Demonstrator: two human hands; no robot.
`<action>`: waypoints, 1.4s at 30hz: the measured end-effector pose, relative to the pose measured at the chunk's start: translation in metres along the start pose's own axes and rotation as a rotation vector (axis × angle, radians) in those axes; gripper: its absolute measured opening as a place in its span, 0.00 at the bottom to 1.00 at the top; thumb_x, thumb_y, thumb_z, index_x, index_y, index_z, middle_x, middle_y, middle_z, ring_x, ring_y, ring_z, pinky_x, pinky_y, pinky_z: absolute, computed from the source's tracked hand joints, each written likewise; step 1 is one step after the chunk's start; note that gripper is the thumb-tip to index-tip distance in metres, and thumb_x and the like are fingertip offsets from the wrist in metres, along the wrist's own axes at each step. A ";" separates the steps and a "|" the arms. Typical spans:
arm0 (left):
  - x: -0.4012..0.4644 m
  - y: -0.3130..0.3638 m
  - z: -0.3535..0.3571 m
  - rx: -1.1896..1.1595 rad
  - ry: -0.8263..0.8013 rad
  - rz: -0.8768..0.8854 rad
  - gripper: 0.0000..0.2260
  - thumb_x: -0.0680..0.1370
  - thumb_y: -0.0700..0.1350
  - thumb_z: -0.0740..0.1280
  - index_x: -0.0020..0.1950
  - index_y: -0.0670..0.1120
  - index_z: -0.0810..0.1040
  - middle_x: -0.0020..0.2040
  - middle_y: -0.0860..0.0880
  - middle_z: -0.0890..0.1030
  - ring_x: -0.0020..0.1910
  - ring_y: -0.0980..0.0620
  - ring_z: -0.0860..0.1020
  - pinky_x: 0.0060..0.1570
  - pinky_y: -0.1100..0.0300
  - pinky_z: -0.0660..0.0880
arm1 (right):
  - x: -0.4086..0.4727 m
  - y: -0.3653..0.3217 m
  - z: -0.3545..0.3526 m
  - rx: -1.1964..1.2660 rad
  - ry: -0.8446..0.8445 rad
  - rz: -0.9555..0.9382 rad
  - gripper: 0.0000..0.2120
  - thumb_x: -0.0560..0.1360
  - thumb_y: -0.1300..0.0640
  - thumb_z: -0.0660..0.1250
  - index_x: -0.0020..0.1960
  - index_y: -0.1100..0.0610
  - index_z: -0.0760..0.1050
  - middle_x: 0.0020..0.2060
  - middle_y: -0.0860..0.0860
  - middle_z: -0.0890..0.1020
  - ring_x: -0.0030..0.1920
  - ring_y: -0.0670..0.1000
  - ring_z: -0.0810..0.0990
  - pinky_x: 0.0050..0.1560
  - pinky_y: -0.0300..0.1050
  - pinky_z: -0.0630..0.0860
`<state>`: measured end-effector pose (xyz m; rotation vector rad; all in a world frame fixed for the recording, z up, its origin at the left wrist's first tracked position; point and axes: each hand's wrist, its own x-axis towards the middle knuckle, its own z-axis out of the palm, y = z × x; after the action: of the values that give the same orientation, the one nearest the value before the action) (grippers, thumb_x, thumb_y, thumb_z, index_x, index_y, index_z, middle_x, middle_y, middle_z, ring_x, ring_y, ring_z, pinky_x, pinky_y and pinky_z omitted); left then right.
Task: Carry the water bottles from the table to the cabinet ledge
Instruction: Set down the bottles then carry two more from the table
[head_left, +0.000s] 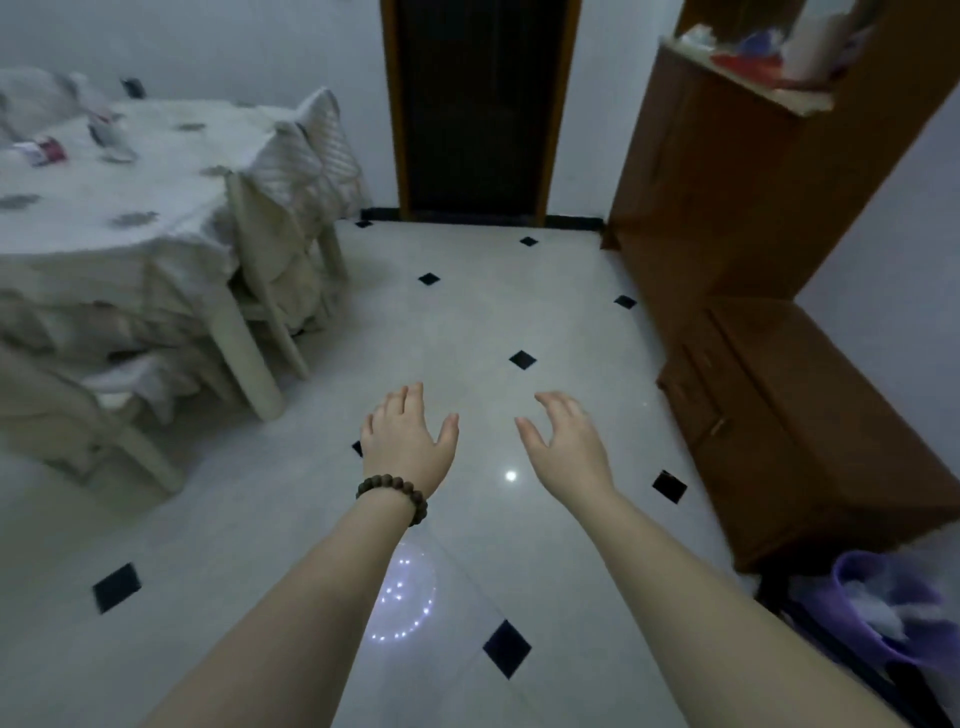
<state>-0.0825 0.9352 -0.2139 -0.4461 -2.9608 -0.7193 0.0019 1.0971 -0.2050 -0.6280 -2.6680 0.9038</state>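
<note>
1. Left hand (406, 435), centre of the frame: palm down over the tiled floor (467, 322), fingers loosely spread, holding nothing; a beaded bracelet (393, 495) circles the wrist
2. Right hand (563, 440), just beside it: fingers relaxed and slightly curled, likewise holding nothing
3. Table (104, 208), upper left, under a pale cloth; small blurred items lie on it, and no water bottle can be told apart
4. Cabinet ledge (769, 88), upper right, on the brown cabinet (727, 208), carrying blurred objects
</note>
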 end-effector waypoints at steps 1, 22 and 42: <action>0.010 -0.015 -0.006 0.010 0.013 -0.032 0.28 0.78 0.57 0.59 0.74 0.45 0.63 0.72 0.46 0.67 0.72 0.47 0.63 0.71 0.51 0.56 | 0.013 -0.011 0.011 0.002 -0.018 -0.016 0.23 0.79 0.48 0.60 0.70 0.58 0.67 0.71 0.54 0.68 0.73 0.52 0.62 0.72 0.45 0.58; 0.323 -0.159 -0.041 0.127 0.145 -0.374 0.30 0.78 0.60 0.56 0.76 0.46 0.58 0.75 0.47 0.62 0.75 0.49 0.57 0.73 0.48 0.54 | 0.361 -0.159 0.181 0.023 -0.270 -0.307 0.22 0.79 0.48 0.59 0.70 0.57 0.67 0.69 0.53 0.69 0.70 0.53 0.65 0.69 0.47 0.62; 0.653 -0.272 -0.059 0.141 0.268 -0.593 0.29 0.78 0.59 0.58 0.75 0.46 0.61 0.73 0.46 0.66 0.73 0.47 0.62 0.71 0.47 0.58 | 0.708 -0.280 0.313 -0.015 -0.348 -0.471 0.23 0.79 0.47 0.59 0.71 0.57 0.67 0.70 0.53 0.69 0.70 0.54 0.66 0.68 0.48 0.63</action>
<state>-0.7868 0.8499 -0.1982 0.5197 -2.8485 -0.5390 -0.8211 1.0722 -0.2020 0.1808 -2.9259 0.9163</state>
